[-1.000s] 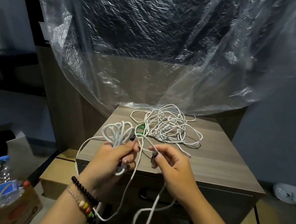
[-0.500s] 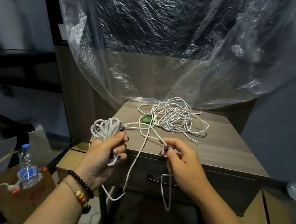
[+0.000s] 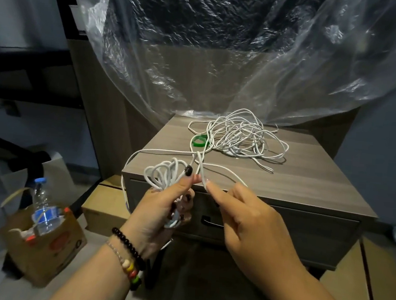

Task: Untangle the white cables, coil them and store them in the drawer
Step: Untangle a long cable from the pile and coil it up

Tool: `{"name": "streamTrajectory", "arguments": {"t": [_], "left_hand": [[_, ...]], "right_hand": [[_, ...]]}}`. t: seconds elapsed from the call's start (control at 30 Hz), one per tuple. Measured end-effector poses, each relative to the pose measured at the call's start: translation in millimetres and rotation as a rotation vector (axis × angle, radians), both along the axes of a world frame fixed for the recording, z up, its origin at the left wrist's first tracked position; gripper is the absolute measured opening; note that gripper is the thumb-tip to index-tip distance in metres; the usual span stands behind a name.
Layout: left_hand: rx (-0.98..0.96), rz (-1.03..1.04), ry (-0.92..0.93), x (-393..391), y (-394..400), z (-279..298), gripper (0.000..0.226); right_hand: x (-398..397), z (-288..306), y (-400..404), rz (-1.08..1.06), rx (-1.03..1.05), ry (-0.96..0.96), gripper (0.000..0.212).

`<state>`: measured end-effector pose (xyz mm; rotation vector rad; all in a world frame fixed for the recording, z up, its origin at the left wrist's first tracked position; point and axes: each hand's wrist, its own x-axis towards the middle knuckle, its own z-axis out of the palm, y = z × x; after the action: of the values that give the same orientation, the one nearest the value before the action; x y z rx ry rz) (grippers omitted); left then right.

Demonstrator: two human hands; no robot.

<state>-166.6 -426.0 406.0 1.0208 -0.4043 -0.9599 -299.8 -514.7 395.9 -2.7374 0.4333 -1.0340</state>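
Note:
My left hand [image 3: 167,202] grips a coil of white cable [image 3: 163,174], its loops fanning out above my fist. My right hand [image 3: 241,217] pinches the same cable's loose strand [image 3: 202,172] just beside my left thumb. From there the strand runs back to a tangled pile of white cables [image 3: 239,135] on top of the wooden cabinet [image 3: 286,180]. A green strap [image 3: 199,141] lies at the pile's left edge. The drawer [image 3: 305,230] below the top is closed, with a dark handle [image 3: 211,223] partly hidden behind my hands.
Clear plastic sheeting [image 3: 225,55] hangs behind the cabinet and touches its back edge. A cardboard box [image 3: 42,243] with a water bottle [image 3: 43,205] stands on the floor at left. Flat cardboard boxes [image 3: 104,203] lie beside the cabinet on both sides.
My right hand has brought its strand up and left, close to my left thumb. The slack loop that hung below my hands is drawn up. The view has shifted left.

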Motion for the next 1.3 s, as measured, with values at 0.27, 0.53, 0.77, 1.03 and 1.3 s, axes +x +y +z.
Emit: {"name": "streamTrajectory", "arguments": {"t": [0.27,0.53,0.77,1.03,1.3], "left_hand": [[0.078,0.058,-0.168,4.4,-6.2,-1.7,0.079],[0.045,0.18,-0.155,5.7,-18.3,0.0,0.06],[-0.096,0.275,-0.05,18.4,-27.3,-6.2,0.025],[-0.147,0.5,0.192,35.9,-20.3,-5.2,0.026],[-0.228,0.425,0.368,51.3,-9.0,-3.8,0.035]], "right_hand": [[2.9,5.5,6.1,-0.052,-0.168,0.093,0.054],[15.3,-0.7,17.2,-0.002,-0.037,0.138,0.047],[16.5,-1.6,22.9,0.093,0.095,0.109,0.032],[9.7,-11.0,19.3,0.269,0.188,0.174,0.031],[-1.6,-21.6,-1.2,0.258,0.343,0.265,0.02]]}}
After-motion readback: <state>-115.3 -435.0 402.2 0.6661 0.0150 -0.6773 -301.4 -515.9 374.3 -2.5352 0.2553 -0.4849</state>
